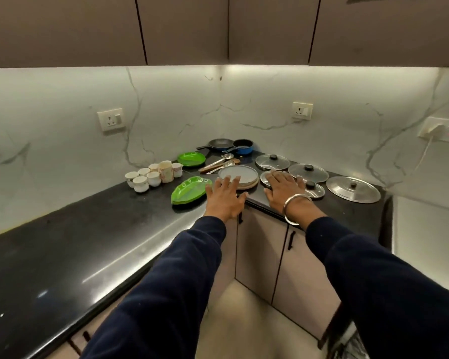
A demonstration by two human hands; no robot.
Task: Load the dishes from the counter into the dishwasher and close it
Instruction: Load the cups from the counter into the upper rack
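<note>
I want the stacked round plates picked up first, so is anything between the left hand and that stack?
Nothing visible is in the way. The left hand is open with its fingertips at the near rim of the plate stack. The green leaf-shaped tray lies beside it to the left, off the path.

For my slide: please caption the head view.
Both open hands, left and right, reach toward stacked round grey plates on black counter.

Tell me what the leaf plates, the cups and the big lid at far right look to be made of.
Leaf plates: likely plastic; bright uniform green, glossy, moulded veins. Cups: probably ceramic or porcelain; white glazed shine with printed floral pattern. Big lid: metal, likely stainless steel; silvery brushed sheen, with a dark knob, possibly plastic.
</note>
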